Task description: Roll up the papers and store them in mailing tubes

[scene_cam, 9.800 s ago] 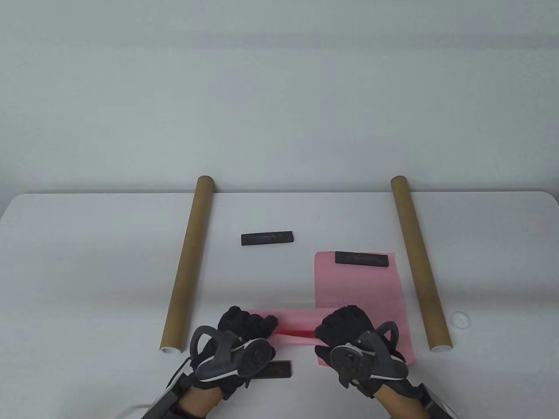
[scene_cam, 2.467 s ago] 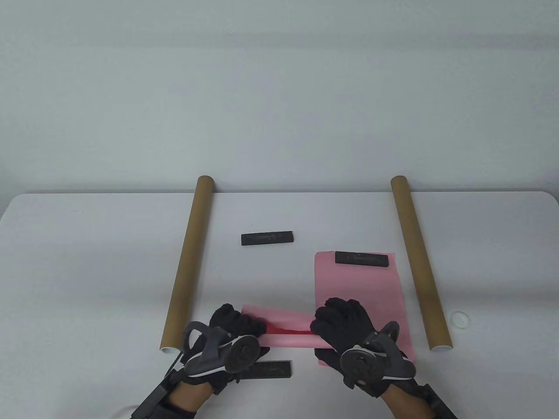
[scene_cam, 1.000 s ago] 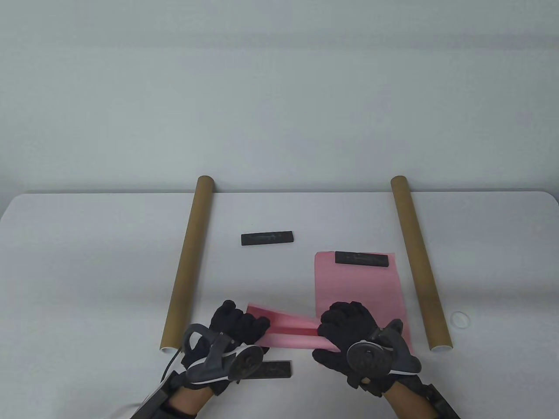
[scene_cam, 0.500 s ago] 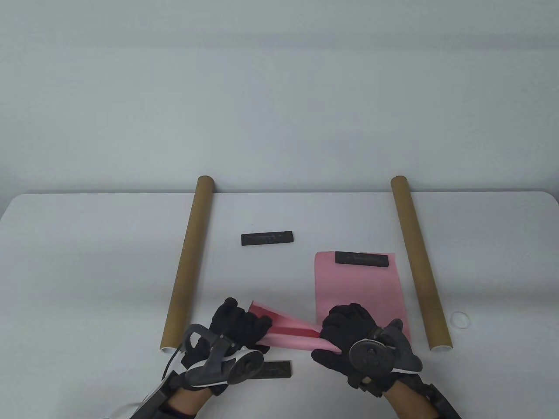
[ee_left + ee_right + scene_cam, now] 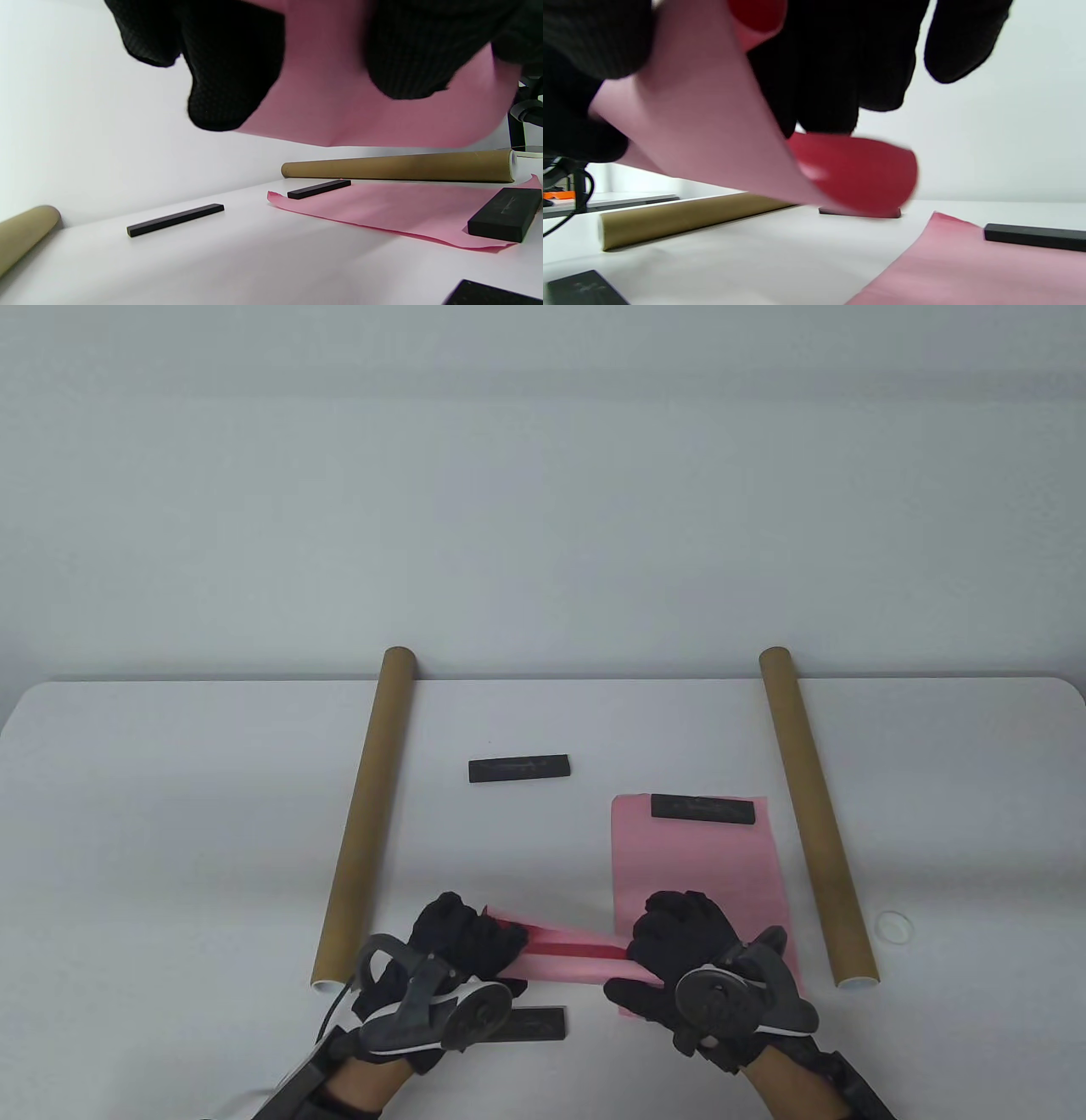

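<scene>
A pink paper rolled into a loose tube (image 5: 567,954) is held off the table near the front edge. My left hand (image 5: 462,937) grips its left end and my right hand (image 5: 679,937) grips its right end. The roll fills the top of the left wrist view (image 5: 339,101) and shows curled in the right wrist view (image 5: 725,140). A second pink sheet (image 5: 697,865) lies flat on the table, pinned at its far edge by a black bar (image 5: 702,809). Two brown mailing tubes lie lengthwise, one on the left (image 5: 366,814) and one on the right (image 5: 813,814).
A black bar (image 5: 519,768) lies loose mid-table. Another black bar (image 5: 534,1025) lies near the front edge under my left hand. A small white cap (image 5: 892,926) sits right of the right tube. The white table (image 5: 170,814) ends at a grey wall behind.
The roll was lifted and tilted between both hands, and has come back closer to level. My hands shifted slightly on its ends.
</scene>
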Action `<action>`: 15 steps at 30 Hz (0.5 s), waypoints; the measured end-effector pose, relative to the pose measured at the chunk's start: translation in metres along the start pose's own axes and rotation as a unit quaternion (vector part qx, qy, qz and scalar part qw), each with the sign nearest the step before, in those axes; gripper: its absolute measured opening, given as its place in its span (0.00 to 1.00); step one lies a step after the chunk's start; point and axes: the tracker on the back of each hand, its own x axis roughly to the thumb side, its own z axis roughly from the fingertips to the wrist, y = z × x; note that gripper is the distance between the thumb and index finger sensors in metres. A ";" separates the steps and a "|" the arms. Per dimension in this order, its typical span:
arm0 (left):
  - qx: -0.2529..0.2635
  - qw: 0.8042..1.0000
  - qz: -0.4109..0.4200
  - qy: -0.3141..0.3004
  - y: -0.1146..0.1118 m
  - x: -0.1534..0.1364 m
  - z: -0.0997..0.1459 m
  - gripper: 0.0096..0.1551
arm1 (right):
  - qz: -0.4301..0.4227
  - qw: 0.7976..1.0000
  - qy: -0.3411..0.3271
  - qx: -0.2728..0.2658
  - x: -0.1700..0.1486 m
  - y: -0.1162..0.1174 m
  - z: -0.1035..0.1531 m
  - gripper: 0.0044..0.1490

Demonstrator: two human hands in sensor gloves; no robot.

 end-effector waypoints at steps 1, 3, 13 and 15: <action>-0.002 1.000 0.003 0.001 -0.001 -0.001 0.000 0.31 | 0.009 1.000 -0.004 -0.001 0.000 0.000 0.000 0.44; -0.008 1.000 0.012 0.007 -0.002 -0.003 0.000 0.31 | 0.026 0.999 -0.021 0.005 0.003 -0.001 0.001 0.44; 0.007 1.000 -0.018 0.004 0.001 0.002 0.001 0.33 | -0.024 0.999 -0.016 0.028 0.001 0.002 -0.001 0.39; 0.003 1.000 -0.012 0.003 0.001 0.001 0.001 0.30 | -0.018 0.999 -0.018 0.027 0.001 0.001 0.000 0.41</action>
